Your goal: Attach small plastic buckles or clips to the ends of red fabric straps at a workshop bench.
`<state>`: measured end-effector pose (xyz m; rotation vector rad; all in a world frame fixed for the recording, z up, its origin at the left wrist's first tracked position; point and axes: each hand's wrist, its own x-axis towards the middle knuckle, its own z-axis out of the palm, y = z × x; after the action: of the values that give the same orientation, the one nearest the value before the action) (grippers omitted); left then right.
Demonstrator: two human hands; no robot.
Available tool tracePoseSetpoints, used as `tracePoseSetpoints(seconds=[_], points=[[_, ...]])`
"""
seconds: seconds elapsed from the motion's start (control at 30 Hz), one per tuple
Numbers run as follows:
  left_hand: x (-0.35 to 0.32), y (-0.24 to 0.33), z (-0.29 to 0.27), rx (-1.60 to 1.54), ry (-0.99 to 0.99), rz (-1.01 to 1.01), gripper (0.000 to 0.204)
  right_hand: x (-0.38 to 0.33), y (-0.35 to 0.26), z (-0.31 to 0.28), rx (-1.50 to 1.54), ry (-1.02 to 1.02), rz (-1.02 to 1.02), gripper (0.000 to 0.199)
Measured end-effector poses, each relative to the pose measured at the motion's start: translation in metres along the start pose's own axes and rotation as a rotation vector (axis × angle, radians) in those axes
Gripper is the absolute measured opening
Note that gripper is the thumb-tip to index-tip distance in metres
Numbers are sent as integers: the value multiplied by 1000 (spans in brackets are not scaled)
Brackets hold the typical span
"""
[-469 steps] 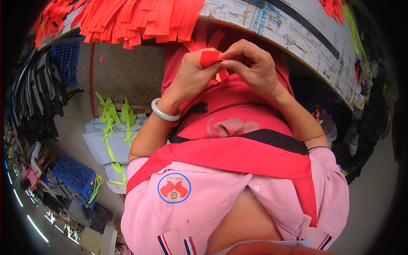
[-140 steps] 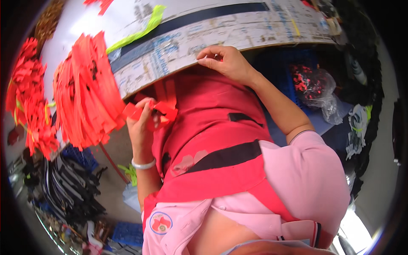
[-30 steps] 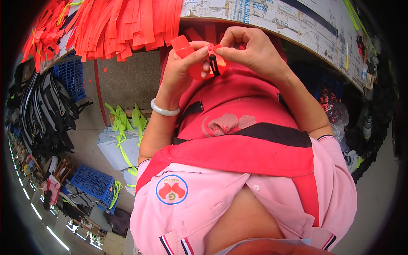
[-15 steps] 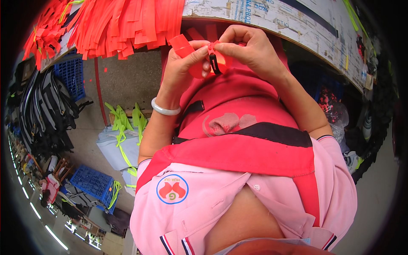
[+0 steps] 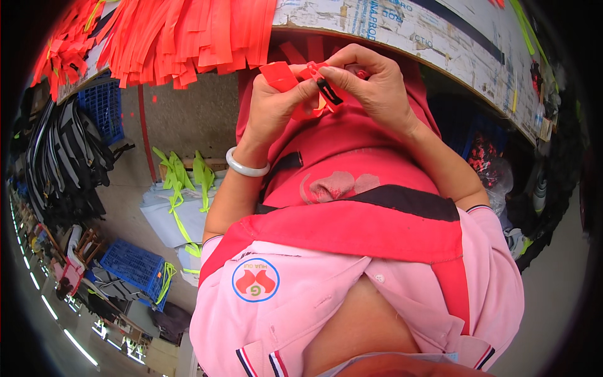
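Pinching a red strap (image 5: 281, 75) and its small black buckle (image 5: 329, 92) between them at the upper centre of the frame, the left hand (image 5: 276, 107) and right hand (image 5: 372, 85) press together just below the table edge (image 5: 402, 38), with orange strips (image 5: 188, 34) hanging at the upper left

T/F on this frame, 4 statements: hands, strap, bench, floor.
1. Both hands hold the red strap piece with a small black clip. True.
2. The left hand wears a white bangle at the wrist. True.
3. The right hand rests flat on the workbench. False: it pinches the strap below the bench edge.
4. The orange strips lie on the floor. False: they hang off the bench edge.
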<state>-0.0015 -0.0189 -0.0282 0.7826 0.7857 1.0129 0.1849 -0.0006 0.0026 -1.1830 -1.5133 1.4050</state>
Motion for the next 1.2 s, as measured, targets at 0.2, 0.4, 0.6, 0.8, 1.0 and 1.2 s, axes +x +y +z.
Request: tracePoseSetpoints(seconds=[0.2,0.4,0.6,0.8,1.0,1.2], points=[[-3,1,7,200,55,113,13,4,-13,-4,-117,-25,-164,16],[-1,-1,12,299,46,283,15,1,-15,-4,-280,-83,-317,20],[-4,-5,11,281,25,302,14,-2,-20,-4,-309,-117,-292,20],[-4,-7,14,361,52,381,13,-4,-28,-4,-359,-126,-328,16],[-8,-10,16,155,28,268,12,-9,-14,5,-92,-51,-338,15],[-7,-14,15,311,83,402,13,-4,-17,0,-190,-105,-299,15]])
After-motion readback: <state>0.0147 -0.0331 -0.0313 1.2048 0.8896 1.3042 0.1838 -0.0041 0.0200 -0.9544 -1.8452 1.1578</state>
